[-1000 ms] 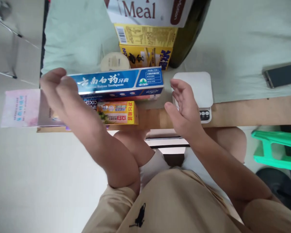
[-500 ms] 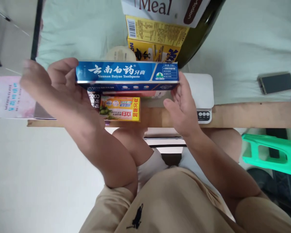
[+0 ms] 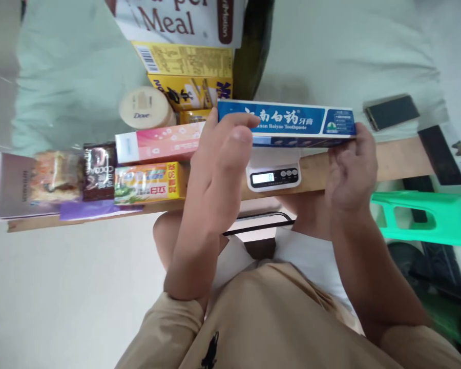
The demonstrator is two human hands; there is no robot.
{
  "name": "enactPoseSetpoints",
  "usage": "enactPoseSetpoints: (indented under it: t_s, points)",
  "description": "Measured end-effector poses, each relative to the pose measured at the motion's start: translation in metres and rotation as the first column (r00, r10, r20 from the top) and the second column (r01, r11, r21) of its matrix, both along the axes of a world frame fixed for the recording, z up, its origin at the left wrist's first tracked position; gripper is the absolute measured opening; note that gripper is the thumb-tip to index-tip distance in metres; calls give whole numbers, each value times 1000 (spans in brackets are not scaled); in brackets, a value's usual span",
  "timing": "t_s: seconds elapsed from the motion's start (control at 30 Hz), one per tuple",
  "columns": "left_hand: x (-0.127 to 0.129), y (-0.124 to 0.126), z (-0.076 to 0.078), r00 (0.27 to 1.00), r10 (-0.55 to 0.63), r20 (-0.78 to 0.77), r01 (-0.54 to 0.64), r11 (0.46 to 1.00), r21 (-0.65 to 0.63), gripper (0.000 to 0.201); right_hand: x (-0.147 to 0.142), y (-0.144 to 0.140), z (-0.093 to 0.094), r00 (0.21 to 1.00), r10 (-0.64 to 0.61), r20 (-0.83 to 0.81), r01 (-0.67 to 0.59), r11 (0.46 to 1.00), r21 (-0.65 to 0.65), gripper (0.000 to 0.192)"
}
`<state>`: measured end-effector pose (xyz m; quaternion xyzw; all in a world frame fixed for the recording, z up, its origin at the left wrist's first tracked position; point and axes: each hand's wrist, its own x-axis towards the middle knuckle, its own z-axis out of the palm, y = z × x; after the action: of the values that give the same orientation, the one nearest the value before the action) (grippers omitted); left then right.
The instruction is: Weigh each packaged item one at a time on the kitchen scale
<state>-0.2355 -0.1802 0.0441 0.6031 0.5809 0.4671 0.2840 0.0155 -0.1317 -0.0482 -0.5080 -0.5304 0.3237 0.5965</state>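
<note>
A long blue toothpaste box [image 3: 292,120] is held level between my two hands. My left hand [image 3: 223,164] grips its left end, the thumb and a finger lying over the front. My right hand [image 3: 351,169] holds the right end, its fingers behind and under the box. Just below the box stands a white kitchen scale [image 3: 273,178] with a lit display; the box hides most of its plate. Left of my left hand lie a pink box [image 3: 157,144] and a yellow soap pack [image 3: 148,183].
A cocoa packet [image 3: 99,171], a clear snack bag [image 3: 57,177] and a Dove tub [image 3: 145,108] sit left. Behind are yellow boxes [image 3: 192,59], a white Meal bag [image 3: 176,23] and a dark bottle [image 3: 255,46]. A phone [image 3: 392,113] lies right, above a green stool [image 3: 426,218].
Both hands have carried the toothpaste box to the right, over the scale. The view has shifted, and the scale's lit display and the items on the left now show.
</note>
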Motion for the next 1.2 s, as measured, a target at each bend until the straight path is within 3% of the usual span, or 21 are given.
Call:
enactPoseSetpoints:
  t_s: [0.23,0.4,0.57,0.7,0.83,0.97,1.1,1.2]
  points:
    - [15,14,-20,997,-81,-10,80,996,-40,45,19,17,-24,999,50,-2,-50,997,-55,58]
    - [15,18,-24,1000,-1,-20,-1,995,-96,63,17,21,-26,993,116,28,-113,989,-96,54]
    - [15,18,-30,1000,-23,9,23,995,-98,43,17,21,-26,993,111,31,-108,990,-86,52]
    - [17,18,-33,1000,8,-17,-10,993,-119,50,18,19,-27,994,109,-5,-109,991,-83,52]
    - [19,20,-30,997,70,-22,-67,992,103,49,28,6,-24,997,-11,-77,2,993,-118,54]
    - [25,20,-21,978,116,173,-168,930,326,34,41,-21,-16,986,-139,-93,116,969,-216,46]
    - [27,27,-18,912,154,380,-302,879,370,27,49,-48,-13,977,-198,-72,173,949,-263,41]
    - [20,35,-24,918,140,371,-315,825,469,21,52,-56,-16,974,-225,-34,207,940,-272,40]
